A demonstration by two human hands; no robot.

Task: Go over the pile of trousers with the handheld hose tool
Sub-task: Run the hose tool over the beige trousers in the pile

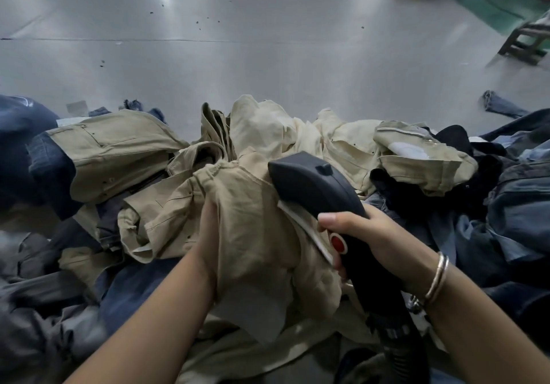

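Right hand (pixel 384 243) has its grip round the black hose tool (pixel 321 193) (red button showing), head against beige trousers (pixel 256 234) bunched in the left hand (pixel 208 228), near the pile's middle.

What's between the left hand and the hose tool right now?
In the head view, a fold of beige trousers, gripped by the left hand, lies between it and the black hose tool held by the right hand.

A black handheld hose tool (pixel 321 193) is angled nose-first toward 11 o'clock. It is pressed against crumpled khaki trousers (pixel 253 234) atop the mixed pile (pixel 119 151).
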